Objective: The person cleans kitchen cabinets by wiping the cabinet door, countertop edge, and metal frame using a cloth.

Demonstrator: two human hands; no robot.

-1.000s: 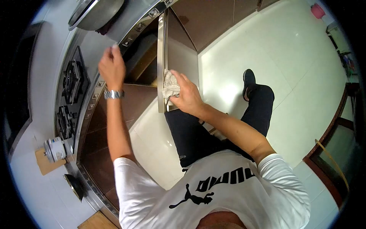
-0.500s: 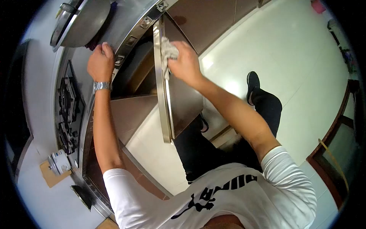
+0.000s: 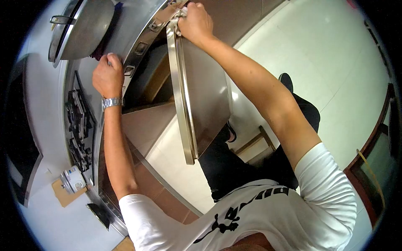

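Note:
My right hand is closed around a crumpled light grey cloth and presses it against the far end of the open cabinet door's metal-trimmed edge. The door stands swung out from the cabinet, its brown panel facing right. My left hand, with a metal watch at the wrist, is curled into a fist at the counter edge. No object shows in that fist. Just beyond it sits a large metal pan with dark purple bristly material beneath its side.
A black gas hob lies left of my left arm. Nearer stands a white canister on a brown board. The cabinet interior is dark, with a brown panel inside. A low wooden stool stands on the floor by my legs.
My right hand has slid with the cloth along the door edge, away from me toward its far end. My left fist stays at the counter edge, with little shift.

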